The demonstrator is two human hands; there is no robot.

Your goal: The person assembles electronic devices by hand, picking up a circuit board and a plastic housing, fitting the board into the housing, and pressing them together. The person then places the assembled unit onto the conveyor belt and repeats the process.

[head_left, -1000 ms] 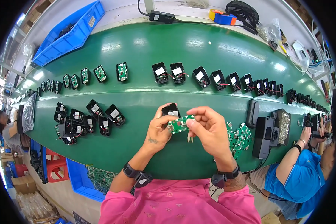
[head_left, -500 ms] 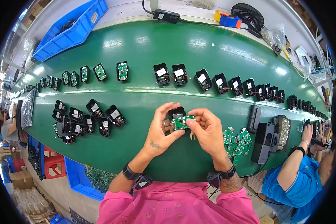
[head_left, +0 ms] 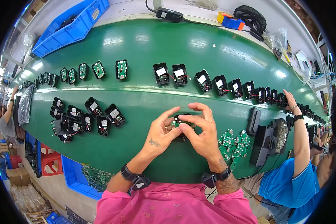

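Observation:
My left hand (head_left: 159, 135) and my right hand (head_left: 200, 131) meet over the green belt (head_left: 145, 48), both gripping one small black housing (head_left: 181, 118) with a green circuit board (head_left: 174, 123) pressed into it. Fingers hide most of the piece. A pile of loose green circuit boards (head_left: 233, 143) lies just right of my right hand. A cluster of open black housings (head_left: 85, 118) with white labels and red wires sits to my left.
A row of black housings (head_left: 212, 84) runs across the belt's far side. Blue bins (head_left: 69, 28) stand at back left and one (head_left: 76, 175) below the belt. A black tool block (head_left: 267, 140) sits right. A person in blue (head_left: 287, 179) reaches onto the belt.
My hands have closed in around the housing and board, pressing them together; the board is now mostly covered by my fingers. The neighbour's arm has reached up to the belt.

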